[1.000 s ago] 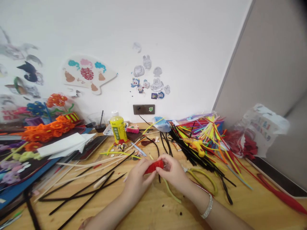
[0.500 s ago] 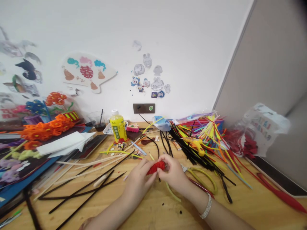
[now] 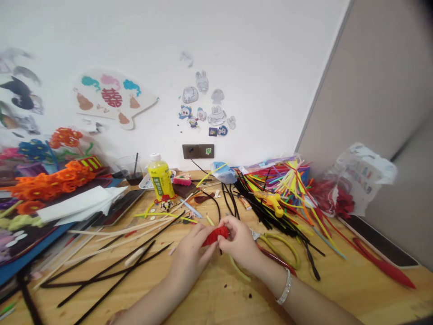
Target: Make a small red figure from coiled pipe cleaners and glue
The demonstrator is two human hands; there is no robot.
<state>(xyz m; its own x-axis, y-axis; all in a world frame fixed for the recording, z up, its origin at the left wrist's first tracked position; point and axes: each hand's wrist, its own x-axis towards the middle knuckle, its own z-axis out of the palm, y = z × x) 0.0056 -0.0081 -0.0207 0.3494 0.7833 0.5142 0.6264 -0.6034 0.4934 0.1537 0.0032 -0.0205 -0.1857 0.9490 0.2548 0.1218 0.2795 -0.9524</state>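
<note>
At lower centre of the frame, your left hand curls its fingers around one end of a red chenille piece, and your right hand pinches the other end. Both wrists angle inward, keeping it held between your hands above the wooden surface. Black chenille stems lie to the left, and yellow-handled pliers lie just beyond your right hand.
</note>
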